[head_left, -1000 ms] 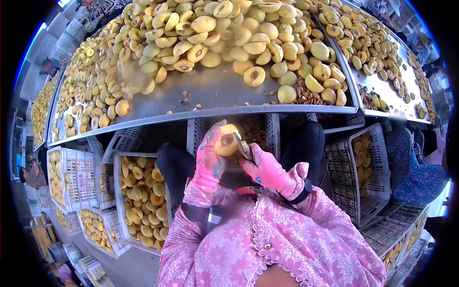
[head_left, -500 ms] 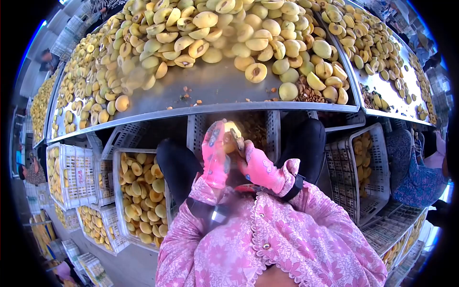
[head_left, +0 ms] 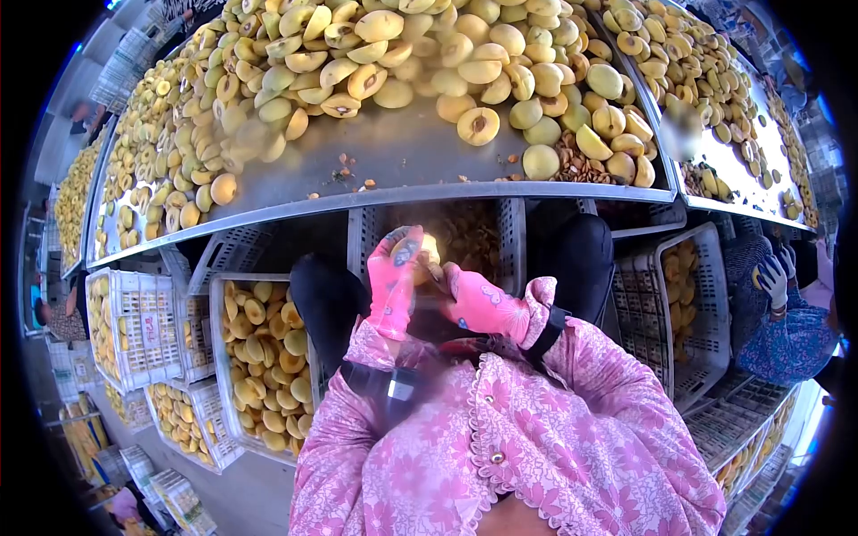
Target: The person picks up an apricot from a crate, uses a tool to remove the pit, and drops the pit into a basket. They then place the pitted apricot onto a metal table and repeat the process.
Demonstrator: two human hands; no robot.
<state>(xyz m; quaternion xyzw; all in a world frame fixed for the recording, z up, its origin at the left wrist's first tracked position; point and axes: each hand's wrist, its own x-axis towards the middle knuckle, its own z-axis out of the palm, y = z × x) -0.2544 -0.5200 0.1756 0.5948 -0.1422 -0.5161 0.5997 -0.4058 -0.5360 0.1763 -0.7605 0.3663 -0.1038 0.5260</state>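
In front of my lap, my left hand, in a pink patterned glove, is closed around a yellow peach half. My right hand, gloved the same way, has its fingers closed on a small dark pitting tool, whose tip meets the fruit. Blur and the fingers hide most of that tool. Beyond both hands, a metal table bears a large heap of halved peaches. Below the hands, a crate contains brown pits and scraps.
To the left stands a white crate of peach halves, with more stacked crates beyond. A tilted crate is on my right. Farther right, a co-worker's gloved hand holds a fruit. Brown pits lie near the table's front edge.
Both my hands have shifted slightly left and lower, still together at the peach half. At the right, the co-worker's gloved hands have come into view.
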